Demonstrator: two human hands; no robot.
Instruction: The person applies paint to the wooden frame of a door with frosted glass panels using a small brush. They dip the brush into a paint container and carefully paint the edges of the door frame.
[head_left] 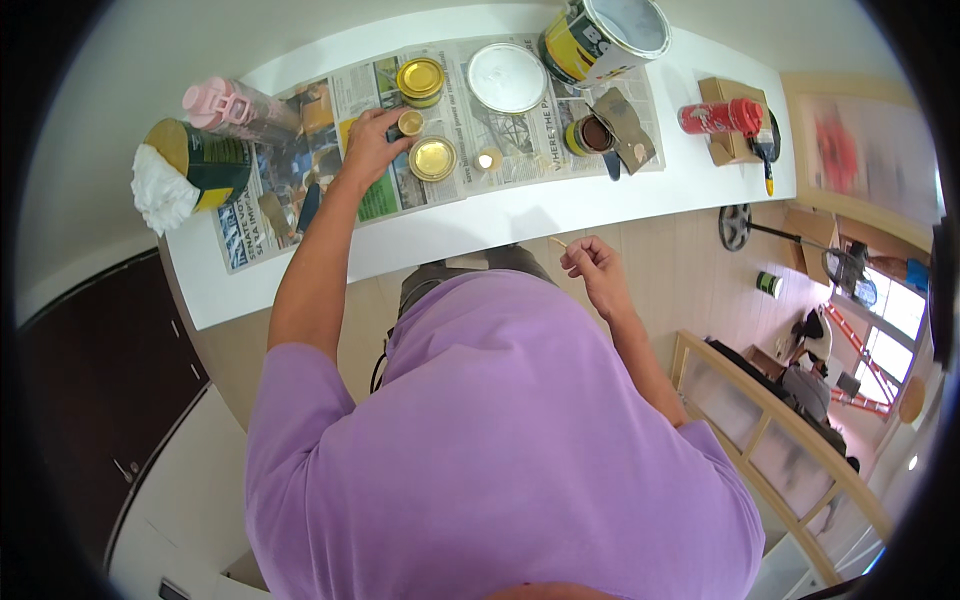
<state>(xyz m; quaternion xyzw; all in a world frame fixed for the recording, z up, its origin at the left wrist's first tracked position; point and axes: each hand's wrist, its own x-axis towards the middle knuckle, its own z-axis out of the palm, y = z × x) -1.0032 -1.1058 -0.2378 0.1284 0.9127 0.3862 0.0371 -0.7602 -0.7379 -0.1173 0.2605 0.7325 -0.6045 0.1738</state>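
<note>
On the newspaper-covered white table, my left hand (371, 150) reaches forward, its fingers closed round a small dark jar with a tan top (410, 123). A gold-lidded tin (420, 78) stands just beyond it, and a second round gold tin (433, 158) sits to its right. My right hand (594, 272) is held off the table's front edge, thumb and fingers pinching a thin pale stick (558, 241). Farther right stands an open tin of dark brown content (590, 136), beside a piece of brown sandpaper-like sheet (628, 130).
Newspaper (385, 190) covers the white table (400, 240). A white round lid (507, 77) and large paint can (608, 45) are at the back. Left are a pink bottle (240, 108) and green can (222, 165) with white cloth; right, a red bottle (718, 117) and paintbrush (768, 155).
</note>
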